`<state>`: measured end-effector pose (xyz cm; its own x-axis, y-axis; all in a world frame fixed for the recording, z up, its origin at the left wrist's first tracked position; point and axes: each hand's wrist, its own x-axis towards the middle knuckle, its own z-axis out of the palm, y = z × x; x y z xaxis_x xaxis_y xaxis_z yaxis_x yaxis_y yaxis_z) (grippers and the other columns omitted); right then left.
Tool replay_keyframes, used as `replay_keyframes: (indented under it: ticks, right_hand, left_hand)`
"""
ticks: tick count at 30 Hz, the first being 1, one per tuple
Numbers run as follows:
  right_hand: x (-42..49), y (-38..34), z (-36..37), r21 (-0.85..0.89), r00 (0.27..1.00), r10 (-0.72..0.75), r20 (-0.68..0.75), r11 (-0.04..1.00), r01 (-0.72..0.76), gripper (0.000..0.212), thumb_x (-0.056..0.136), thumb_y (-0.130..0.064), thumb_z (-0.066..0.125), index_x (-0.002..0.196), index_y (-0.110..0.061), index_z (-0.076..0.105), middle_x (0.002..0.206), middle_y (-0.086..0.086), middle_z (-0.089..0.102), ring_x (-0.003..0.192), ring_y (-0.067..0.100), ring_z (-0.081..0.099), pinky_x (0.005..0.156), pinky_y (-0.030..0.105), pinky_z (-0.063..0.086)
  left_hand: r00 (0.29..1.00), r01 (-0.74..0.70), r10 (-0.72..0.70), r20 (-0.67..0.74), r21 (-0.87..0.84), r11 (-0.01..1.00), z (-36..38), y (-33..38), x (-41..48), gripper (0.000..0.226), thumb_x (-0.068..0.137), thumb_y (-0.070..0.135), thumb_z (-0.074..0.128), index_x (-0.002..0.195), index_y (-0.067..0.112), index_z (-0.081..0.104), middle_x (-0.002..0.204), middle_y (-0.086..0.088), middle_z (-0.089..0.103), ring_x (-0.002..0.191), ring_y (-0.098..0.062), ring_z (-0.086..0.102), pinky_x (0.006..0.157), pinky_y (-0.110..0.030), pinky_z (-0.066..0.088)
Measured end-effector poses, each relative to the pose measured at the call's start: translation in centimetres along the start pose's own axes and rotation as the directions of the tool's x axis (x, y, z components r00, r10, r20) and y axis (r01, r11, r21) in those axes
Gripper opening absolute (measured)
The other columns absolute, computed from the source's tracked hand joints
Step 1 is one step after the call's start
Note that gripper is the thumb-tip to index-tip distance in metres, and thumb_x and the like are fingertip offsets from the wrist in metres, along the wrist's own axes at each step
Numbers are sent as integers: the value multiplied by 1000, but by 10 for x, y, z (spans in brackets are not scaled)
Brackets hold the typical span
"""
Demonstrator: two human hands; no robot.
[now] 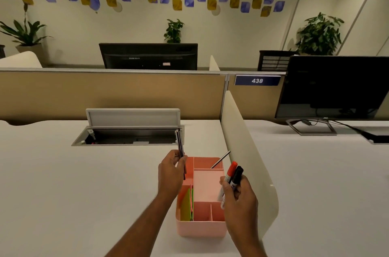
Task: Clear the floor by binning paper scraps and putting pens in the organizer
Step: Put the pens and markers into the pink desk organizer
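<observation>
Over the pink organizer (201, 228) on the white bench (84, 183), the left hand (171, 170) grips a few thin pens (180, 147) upright above its far-left corner. The right hand (240, 198) clasps two markers (232, 176), one red-capped and one black-capped, at its right edge. A single pen (221, 159) leans in the far compartment.

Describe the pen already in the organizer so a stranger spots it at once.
On the white desk beside the cream divider stands a pink organizer. In its far right compartment a slim dark pen leans rightward. Unlike the pens in the left hand and markers in the right hand, nothing holds it.
</observation>
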<state>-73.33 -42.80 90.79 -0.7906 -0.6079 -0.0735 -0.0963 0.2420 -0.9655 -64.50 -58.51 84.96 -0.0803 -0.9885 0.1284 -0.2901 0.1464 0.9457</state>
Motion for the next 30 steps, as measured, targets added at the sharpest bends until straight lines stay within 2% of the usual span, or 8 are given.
replay_keyframes:
  ticks: [3,7,12,16,18,22,26,30]
  right_hand:
    - [0,-2,1,3,1000,10,0,1000,-10,39,91,-25,65,129,-17,60,119,3,70,111,23,66,100,49,52]
    - [0,-8,3,18,999,8,-31,1000,-7,46,89,-27,66,133,-19,57,125,2,67,116,25,64,101,56,49]
    - [-2,-14,2,41,998,-1,-61,999,3,41,88,-29,66,128,-21,59,121,1,69,114,24,65,100,55,50]
    - [-4,-15,3,55,998,1,-70,998,3,46,87,-30,66,131,-21,58,124,1,68,116,23,64,101,57,49]
    - [-5,-14,2,54,998,11,-70,998,-7,45,87,-30,66,131,-21,58,125,2,68,116,24,64,101,58,48]
    - [-5,-11,-1,59,997,22,-74,998,-18,44,88,-27,67,131,-20,58,124,1,68,116,23,65,100,56,50]
    - [-2,-6,-4,57,997,31,-69,998,-27,39,88,-28,67,126,-22,60,119,-2,70,112,18,67,99,50,53]
    - [2,-1,-5,68,997,40,-72,997,-35,40,88,-29,67,127,-22,60,116,-3,71,107,15,68,96,43,55]
  left_hand:
    - [1000,8,-10,19,92,996,5,-9,2,4,96,34,59,98,31,58,97,15,66,76,-1,62,57,-4,42]
    - [999,9,-14,34,155,988,9,-17,8,8,97,31,58,101,26,62,107,3,73,87,-7,63,63,-9,45]
    - [998,-69,69,2,140,988,12,0,10,19,96,26,60,110,16,67,112,-3,74,104,-19,69,85,-31,54]
    - [969,-224,232,-79,101,969,24,30,14,24,96,24,61,117,15,67,110,5,72,102,-7,66,85,-14,46]
    - [959,-276,279,-53,54,960,34,42,16,22,97,23,59,116,17,66,105,7,72,95,-4,66,80,-7,44]
    - [976,-202,202,80,-9,979,53,39,19,19,96,24,61,112,17,67,104,2,75,93,-11,70,83,-24,57]
    - [979,-119,105,175,77,990,58,20,23,19,94,27,64,109,17,69,107,1,74,95,-8,67,79,-17,48]
    - [961,-119,78,265,144,982,57,8,26,16,92,26,65,103,17,71,99,0,75,94,-16,70,87,-33,56]
